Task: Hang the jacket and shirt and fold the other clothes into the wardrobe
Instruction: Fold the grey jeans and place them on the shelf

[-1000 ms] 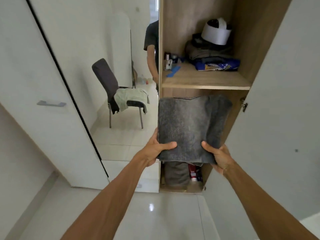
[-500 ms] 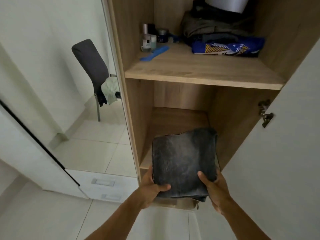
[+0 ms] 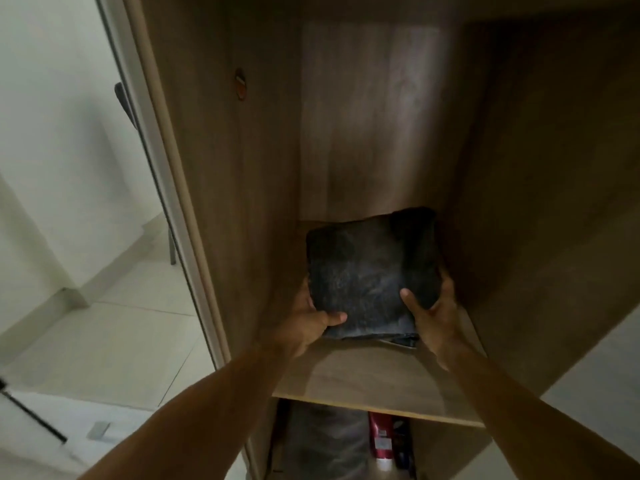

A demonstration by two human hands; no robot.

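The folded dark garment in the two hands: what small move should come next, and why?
Probably lower the folded dark garment flat onto the shelf. The left hand and right hand grip its near corners, thumbs on top, and it is inside the compartment over bare board.

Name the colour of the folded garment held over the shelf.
Dark charcoal grey folded garment, seen in the head view.

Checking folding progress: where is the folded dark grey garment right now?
The folded dark grey garment is centre frame in the head view, inside the wardrobe, low over the wooden shelf, gripped at its near corners by the left hand and right hand.
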